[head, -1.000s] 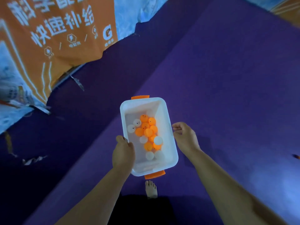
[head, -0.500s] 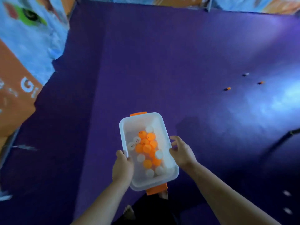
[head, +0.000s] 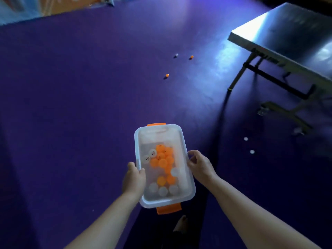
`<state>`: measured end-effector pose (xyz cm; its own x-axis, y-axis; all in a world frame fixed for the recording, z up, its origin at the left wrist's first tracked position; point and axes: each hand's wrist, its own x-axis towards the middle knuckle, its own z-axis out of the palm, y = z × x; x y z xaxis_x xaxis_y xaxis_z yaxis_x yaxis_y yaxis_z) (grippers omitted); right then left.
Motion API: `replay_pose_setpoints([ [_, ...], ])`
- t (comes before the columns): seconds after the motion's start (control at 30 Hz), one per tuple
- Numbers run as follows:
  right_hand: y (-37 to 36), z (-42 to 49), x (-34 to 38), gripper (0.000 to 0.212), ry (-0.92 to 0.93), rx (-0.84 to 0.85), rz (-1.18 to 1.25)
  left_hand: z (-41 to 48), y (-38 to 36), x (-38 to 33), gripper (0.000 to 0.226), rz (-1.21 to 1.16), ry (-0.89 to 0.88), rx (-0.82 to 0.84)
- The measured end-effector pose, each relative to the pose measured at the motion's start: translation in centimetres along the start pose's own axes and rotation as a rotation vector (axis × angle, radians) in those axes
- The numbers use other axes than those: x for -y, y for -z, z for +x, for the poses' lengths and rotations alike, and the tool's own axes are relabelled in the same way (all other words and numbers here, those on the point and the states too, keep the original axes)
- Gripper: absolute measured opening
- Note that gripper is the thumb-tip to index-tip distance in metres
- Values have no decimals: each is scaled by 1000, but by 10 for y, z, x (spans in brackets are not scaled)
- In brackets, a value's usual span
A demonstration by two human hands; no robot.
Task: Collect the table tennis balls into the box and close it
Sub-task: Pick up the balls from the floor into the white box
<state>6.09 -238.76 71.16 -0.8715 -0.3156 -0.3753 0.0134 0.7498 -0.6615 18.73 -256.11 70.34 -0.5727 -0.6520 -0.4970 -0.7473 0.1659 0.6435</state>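
The left hand (head: 133, 178) and right hand (head: 199, 165) grip the box (head: 158, 131); the turn reveals stray balls (head: 167, 75) beyond it, uncollected.

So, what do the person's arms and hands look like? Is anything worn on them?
The left forearm and the right forearm are bare, and no sleeve is in view. The left hand and the right hand wear no gloves. No watch or bracelet shows. The picture is too soft to rule out a thin ring.
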Motion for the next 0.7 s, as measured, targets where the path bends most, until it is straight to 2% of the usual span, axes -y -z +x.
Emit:
replay_pose_setpoints([
  [0.37, 196, 31, -119, 19, -137, -188, 117, -15, -168, -168, 13, 12, -211, 222],
  [0.7, 281, 82, -185, 19, -197, -305, 195, 10, -261, -269, 15, 112, -348, 298],
])
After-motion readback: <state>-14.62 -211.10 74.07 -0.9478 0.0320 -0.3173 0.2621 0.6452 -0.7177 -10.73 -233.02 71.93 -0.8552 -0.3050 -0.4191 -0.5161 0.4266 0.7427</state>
